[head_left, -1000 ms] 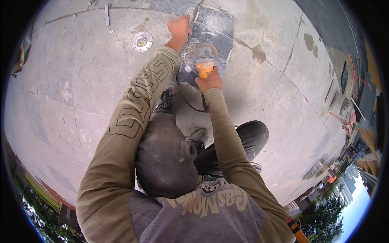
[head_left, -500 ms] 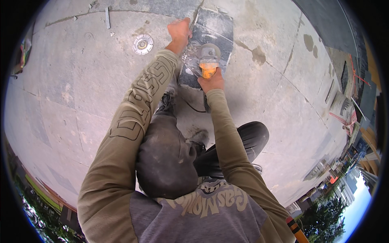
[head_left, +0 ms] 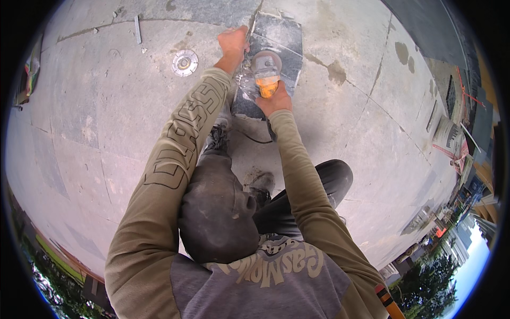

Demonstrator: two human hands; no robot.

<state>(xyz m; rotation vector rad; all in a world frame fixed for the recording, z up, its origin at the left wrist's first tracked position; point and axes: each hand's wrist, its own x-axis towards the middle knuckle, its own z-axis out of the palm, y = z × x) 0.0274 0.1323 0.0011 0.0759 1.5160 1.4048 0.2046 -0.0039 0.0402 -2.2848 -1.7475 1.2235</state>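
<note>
My right hand (head_left: 274,100) is closed round the yellow body of an angle grinder (head_left: 267,72), whose guarded head sits over a dusty dark grey slab (head_left: 277,29) lying on the paving. Pale dust and chips mark the slab's left part beside the head. My left hand (head_left: 234,43), fingers curled, grips the slab's left edge above and left of the grinder. My left boot (head_left: 217,137) is just below the slab, near a black cord (head_left: 249,138). A round segmented disc (head_left: 185,63) lies on the paving to the left.
A thin metal strip (head_left: 138,29) and small chips lie at the upper left. Along the right rim are dark sheets (head_left: 451,37), a torn bag (head_left: 446,143), orange line and assorted materials. A colourful object (head_left: 32,69) is at the left rim.
The grinder and my right hand first shifted slightly right and down, then back up and left to where they are now. My left hand stays gripping the slab's edge.
</note>
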